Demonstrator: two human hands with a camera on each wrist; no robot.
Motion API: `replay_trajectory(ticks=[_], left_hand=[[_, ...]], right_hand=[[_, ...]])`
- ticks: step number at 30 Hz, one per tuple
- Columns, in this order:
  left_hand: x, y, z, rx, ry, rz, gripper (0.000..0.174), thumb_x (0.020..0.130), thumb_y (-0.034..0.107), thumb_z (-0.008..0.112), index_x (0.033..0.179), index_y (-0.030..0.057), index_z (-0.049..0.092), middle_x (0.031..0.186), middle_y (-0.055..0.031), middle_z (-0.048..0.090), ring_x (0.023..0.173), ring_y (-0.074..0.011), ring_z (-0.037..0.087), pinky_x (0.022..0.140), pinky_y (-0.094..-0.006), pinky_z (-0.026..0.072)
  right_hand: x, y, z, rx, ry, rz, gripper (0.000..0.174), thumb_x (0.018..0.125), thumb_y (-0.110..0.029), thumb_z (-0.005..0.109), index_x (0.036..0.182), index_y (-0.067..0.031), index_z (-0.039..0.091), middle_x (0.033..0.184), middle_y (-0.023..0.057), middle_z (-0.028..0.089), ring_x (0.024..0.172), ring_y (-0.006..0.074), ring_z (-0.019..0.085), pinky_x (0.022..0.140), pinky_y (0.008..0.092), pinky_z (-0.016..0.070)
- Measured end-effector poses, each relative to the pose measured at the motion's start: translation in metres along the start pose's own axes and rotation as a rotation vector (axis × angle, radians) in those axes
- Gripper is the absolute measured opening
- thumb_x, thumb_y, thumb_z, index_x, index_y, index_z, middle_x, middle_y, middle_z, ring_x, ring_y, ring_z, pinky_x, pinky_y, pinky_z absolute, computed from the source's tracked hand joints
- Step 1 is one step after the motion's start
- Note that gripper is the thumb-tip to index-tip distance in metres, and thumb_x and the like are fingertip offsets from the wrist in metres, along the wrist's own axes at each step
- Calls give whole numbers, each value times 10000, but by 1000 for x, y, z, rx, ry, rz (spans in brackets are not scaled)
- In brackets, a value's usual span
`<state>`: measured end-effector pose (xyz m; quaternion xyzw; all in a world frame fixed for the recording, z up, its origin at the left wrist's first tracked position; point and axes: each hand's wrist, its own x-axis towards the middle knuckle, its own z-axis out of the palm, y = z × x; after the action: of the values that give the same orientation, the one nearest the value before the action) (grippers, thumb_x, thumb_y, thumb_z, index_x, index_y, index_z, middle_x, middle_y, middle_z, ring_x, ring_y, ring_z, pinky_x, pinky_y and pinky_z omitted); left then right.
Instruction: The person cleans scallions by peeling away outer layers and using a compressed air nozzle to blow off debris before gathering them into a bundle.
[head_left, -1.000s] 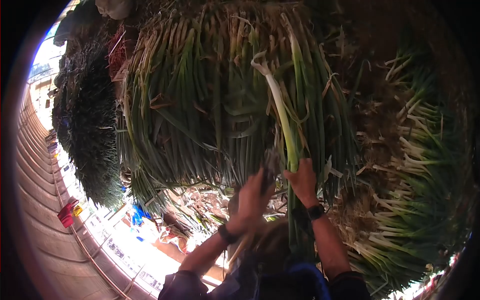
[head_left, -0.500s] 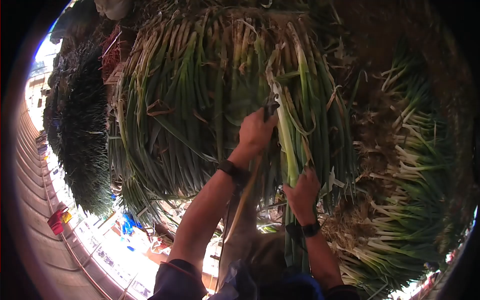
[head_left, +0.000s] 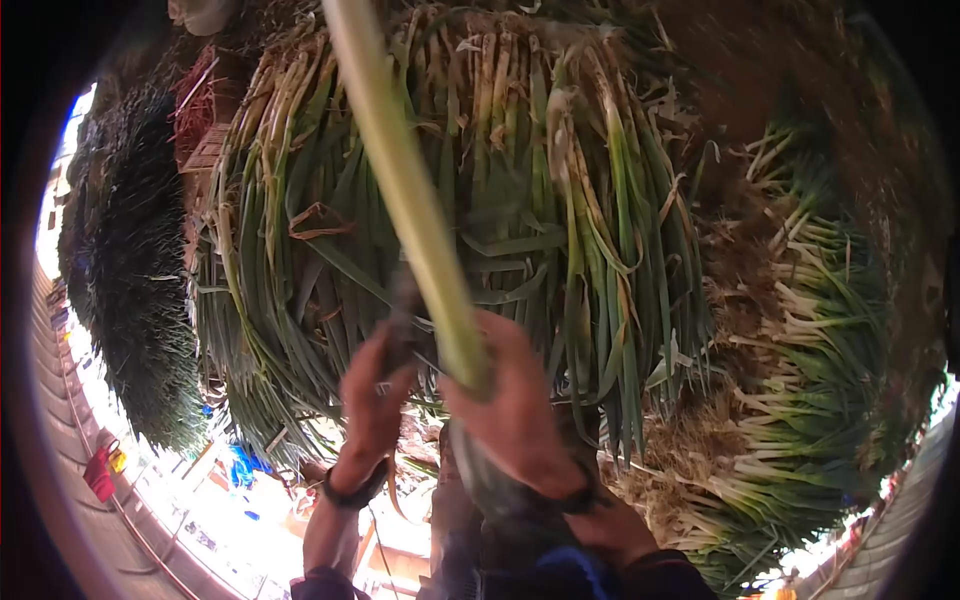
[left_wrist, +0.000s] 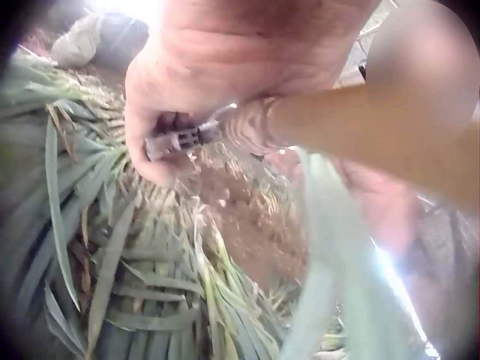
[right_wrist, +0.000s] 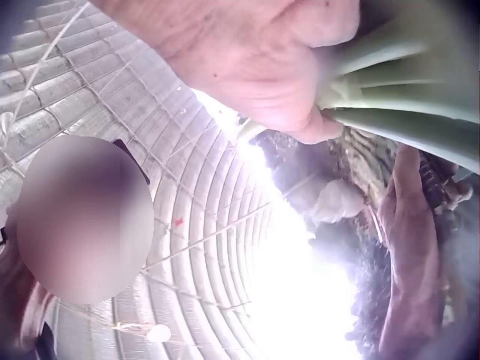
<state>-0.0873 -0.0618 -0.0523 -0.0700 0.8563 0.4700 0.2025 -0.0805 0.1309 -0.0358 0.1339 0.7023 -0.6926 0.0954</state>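
Observation:
My right hand [head_left: 510,400] grips a thick green onion [head_left: 405,190] by its leafy part; the pale stem rises close to the head camera, tilting to the upper left. In the right wrist view its leaves [right_wrist: 420,101] fan out beyond the fingers. Just left of it, my left hand [head_left: 372,405] holds a small dark blow gun [head_left: 400,320], blurred. The left wrist view shows the gun's metal fitting [left_wrist: 184,140] inside curled fingers and a tan hose [left_wrist: 322,118] leading off right. The onion's root end lies outside the head view.
A broad heap of green onions [head_left: 350,260] lies ahead, stems away from me. Another row [head_left: 800,340] lines the right, and a dark leafy stack [head_left: 120,300] stands left beside red netting [head_left: 195,110]. Corrugated sheeting [right_wrist: 210,225] curves overhead.
The green onion has come up off the heap toward the head camera and swung left with my right hand. My left hand has drawn back from the stem, down and left, still holding the blow gun.

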Motion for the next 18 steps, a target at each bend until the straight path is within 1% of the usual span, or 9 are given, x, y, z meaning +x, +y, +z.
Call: replay_trajectory(ticks=[3,6,7,9,10,11,13,16,18], left_hand=[[-14,-15,-36,74,362,-36,569,945,23,552,1509,5,481,1204,-85,665,1006,-138,616,854,-261,506],[-16,-23,-29,60,422,24,616,901,-26,599,1502,-33,466,1194,-132,653,1003,-193,642,866,-331,531],[-16,-17,-25,66,377,-103,620,897,4,605,1497,-51,460,1187,-148,650,1005,-205,639,881,-341,523],[-13,-24,-9,63,344,-61,626,889,5,618,1490,-65,458,1177,-152,649,1007,-213,637,882,-346,522],[-13,-28,1,67,313,-18,632,880,6,631,1482,-78,456,1168,-156,648,1010,-220,636,883,-350,521],[-15,-29,14,21,279,-12,642,865,6,656,1466,-98,456,1148,-178,646,1009,-246,640,872,-359,519],[-14,-23,35,113,185,118,669,850,36,697,1458,-104,456,1108,-215,638,970,-308,647,833,-390,524],[-20,-15,69,80,22,116,668,857,22,650,1489,-61,452,1161,-187,637,989,-275,642,893,-371,520],[-24,-8,89,109,-36,69,674,845,51,681,1468,-80,459,1151,-221,626,993,-322,649,876,-391,525]], right_hand=[[47,31,81,-4,74,-111,525,866,-67,727,1326,1,483,1290,228,552,1036,418,639,868,467,548],[76,78,105,-99,29,12,467,881,-126,727,1272,9,510,1260,233,566,1032,440,629,862,494,535],[79,94,107,-184,-36,116,437,889,-158,726,1242,11,529,1237,229,578,1027,442,628,857,501,528],[72,146,72,-496,200,-196,385,896,-184,713,1194,12,567,1168,223,607,1003,430,630,816,485,519],[66,166,38,-605,244,-202,340,881,-142,704,1169,2,593,1115,222,627,982,411,636,838,487,499],[56,176,-2,-628,260,7,392,860,-139,723,1206,-1,602,1205,188,640,1136,395,603,984,498,460],[38,214,-73,-1161,485,30,455,856,-176,742,1246,-6,580,1197,177,636,1181,375,566,1031,532,388],[31,227,-143,-1335,478,184,478,857,-224,760,1239,-19,557,1204,178,633,1115,393,599,995,529,410],[41,236,-166,-1274,134,348,518,849,-288,781,1220,-32,527,1210,185,629,1025,429,628,931,540,441]])
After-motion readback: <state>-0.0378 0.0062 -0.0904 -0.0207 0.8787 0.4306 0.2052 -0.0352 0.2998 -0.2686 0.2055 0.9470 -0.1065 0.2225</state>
